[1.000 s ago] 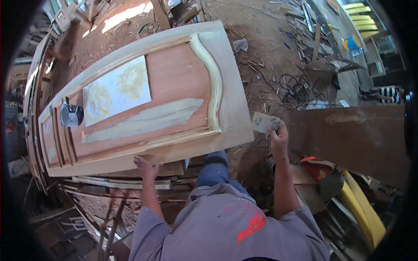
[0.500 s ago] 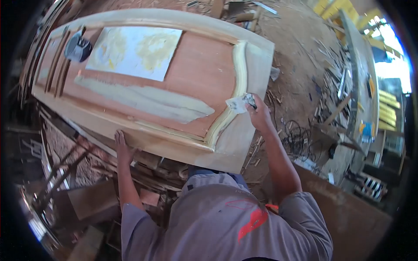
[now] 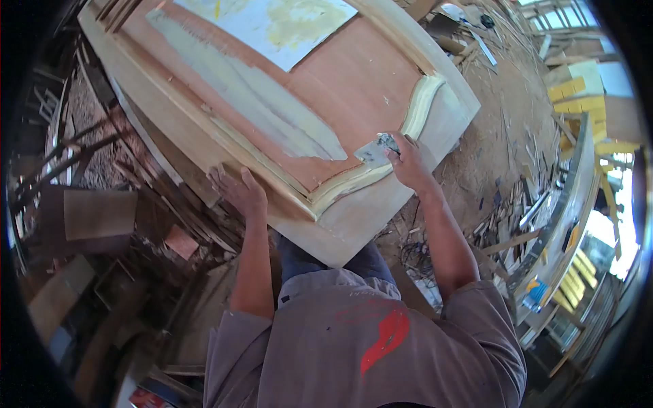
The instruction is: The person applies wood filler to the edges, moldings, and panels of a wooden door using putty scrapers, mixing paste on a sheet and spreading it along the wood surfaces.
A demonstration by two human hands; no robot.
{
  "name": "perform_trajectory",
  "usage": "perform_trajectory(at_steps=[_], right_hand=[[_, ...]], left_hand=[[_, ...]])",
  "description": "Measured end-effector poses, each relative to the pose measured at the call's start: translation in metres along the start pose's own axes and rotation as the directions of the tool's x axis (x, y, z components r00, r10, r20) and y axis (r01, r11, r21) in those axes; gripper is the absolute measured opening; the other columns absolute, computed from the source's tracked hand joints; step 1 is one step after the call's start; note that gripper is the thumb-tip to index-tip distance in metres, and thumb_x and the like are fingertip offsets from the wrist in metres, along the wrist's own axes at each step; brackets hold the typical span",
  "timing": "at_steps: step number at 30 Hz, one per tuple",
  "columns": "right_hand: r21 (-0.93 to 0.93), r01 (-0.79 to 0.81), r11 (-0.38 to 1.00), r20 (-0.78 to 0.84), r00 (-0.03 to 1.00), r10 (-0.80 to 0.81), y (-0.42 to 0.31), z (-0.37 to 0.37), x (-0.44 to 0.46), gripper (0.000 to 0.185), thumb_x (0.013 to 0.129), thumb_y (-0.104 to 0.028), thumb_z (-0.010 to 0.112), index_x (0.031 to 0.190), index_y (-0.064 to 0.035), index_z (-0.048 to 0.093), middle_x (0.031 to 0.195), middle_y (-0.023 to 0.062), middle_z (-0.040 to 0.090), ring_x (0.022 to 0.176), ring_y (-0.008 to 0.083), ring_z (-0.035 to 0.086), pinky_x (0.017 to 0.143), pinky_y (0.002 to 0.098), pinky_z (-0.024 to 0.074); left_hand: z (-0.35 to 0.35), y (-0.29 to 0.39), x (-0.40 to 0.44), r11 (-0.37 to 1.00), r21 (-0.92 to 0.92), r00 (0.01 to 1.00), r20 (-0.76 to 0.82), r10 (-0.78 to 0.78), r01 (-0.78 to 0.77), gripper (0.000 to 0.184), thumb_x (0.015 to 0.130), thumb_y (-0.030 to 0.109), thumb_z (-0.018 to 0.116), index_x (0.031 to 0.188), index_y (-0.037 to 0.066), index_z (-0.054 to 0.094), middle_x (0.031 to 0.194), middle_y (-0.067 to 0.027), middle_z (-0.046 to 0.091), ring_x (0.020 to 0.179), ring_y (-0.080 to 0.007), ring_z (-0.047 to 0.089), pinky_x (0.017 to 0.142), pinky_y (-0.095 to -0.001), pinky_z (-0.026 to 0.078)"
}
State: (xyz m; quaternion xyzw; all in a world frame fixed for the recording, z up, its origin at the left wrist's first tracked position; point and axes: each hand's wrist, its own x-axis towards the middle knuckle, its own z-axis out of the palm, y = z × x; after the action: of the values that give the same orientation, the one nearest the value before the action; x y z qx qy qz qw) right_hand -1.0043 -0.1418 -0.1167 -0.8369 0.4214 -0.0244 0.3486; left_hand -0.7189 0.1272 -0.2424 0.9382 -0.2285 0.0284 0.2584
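Note:
A wooden door (image 3: 371, 228) with a reddish inner panel lies in front of me. My left hand (image 3: 239, 190) rests on its near edge, fingers spread, holding nothing. In my right hand (image 3: 409, 162) is a putty-smeared scraper (image 3: 373, 154), its flat blade at the curved molding (image 3: 423, 105). Pale filler coats that molding. A long patch of pale filler (image 3: 255, 95) runs along the panel. Beyond it lies a white sheet (image 3: 289, 30) with yellowish smears.
Wood scraps (image 3: 527, 197) litter the dirt floor at the right, beside a long bench (image 3: 568, 197). Yellow pieces (image 3: 578, 105) stand at the upper right. Boards and sticks (image 3: 102, 214) are stacked at the left.
The door appears turned and nearer in view. My right hand with the scraper has moved from beyond the door's end onto the curved molding. My left hand stays at the near edge.

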Motion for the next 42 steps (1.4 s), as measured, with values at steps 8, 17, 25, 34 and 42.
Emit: perform_trajectory(at_steps=[8,17,25,34,42], right_hand=[[-0.004,0.114,0.993,0.136,0.984,-0.113,0.027,-0.002,0.016,0.033,0.098,-0.009,0.066,0.13,-0.0087,0.06,0.122,0.0207,0.066,0.117,0.0438,0.058,0.103,0.0506,0.0444],[-0.022,0.127,0.992,0.162,0.979,-0.122,0.032,0.008,0.016,0.037,0.097,-0.012,0.068,0.131,-0.0034,0.058,0.116,0.0221,0.069,0.119,0.0427,0.059,0.107,0.052,0.0398],[-0.02,0.098,0.995,0.09,0.991,-0.095,0.037,0.022,0.012,0.035,0.098,-0.013,0.068,0.129,-0.0032,0.057,0.114,0.0232,0.069,0.11,0.0446,0.063,0.103,0.0513,0.0398],[-0.04,0.082,0.996,0.109,0.991,-0.077,0.022,0.031,0.006,0.035,0.099,-0.017,0.067,0.13,-0.005,0.057,0.114,0.023,0.069,0.111,0.0459,0.06,0.103,0.0527,0.0408],[0.048,0.097,0.994,0.132,0.986,-0.102,0.006,0.062,0.006,0.035,0.1,-0.017,0.066,0.131,-0.0028,0.055,0.113,0.0247,0.069,0.114,0.0474,0.059,0.103,0.0531,0.0417]], left_hand=[[0.011,0.014,0.001,0.998,-0.019,0.991,-0.116,-0.058,0.056,0.063,0.097,0.026,0.049,0.148,-0.011,0.044,0.16,-0.033,0.037,0.152,-0.0467,0.033,0.127,-0.0555,0.027],[0.011,0.013,0.0,0.998,0.042,0.991,-0.132,-0.036,0.042,0.066,0.094,0.026,0.049,0.149,-0.009,0.043,0.159,-0.0343,0.037,0.15,-0.0476,0.035,0.126,-0.0564,0.028],[0.013,0.017,0.002,0.996,-0.017,0.986,-0.145,-0.084,0.082,0.064,0.091,0.023,0.049,0.147,-0.007,0.044,0.156,-0.0354,0.04,0.149,-0.0498,0.036,0.124,-0.0579,0.03],[0.011,0.015,0.003,0.997,0.027,0.988,-0.141,-0.061,0.066,0.064,0.09,0.022,0.05,0.147,-0.006,0.044,0.156,-0.034,0.039,0.148,-0.0496,0.037,0.123,-0.059,0.031],[0.009,0.016,0.005,0.998,0.01,0.988,-0.146,-0.053,0.055,0.065,0.089,0.022,0.051,0.147,-0.005,0.045,0.155,-0.0342,0.04,0.149,-0.05,0.037,0.123,-0.0597,0.031]])
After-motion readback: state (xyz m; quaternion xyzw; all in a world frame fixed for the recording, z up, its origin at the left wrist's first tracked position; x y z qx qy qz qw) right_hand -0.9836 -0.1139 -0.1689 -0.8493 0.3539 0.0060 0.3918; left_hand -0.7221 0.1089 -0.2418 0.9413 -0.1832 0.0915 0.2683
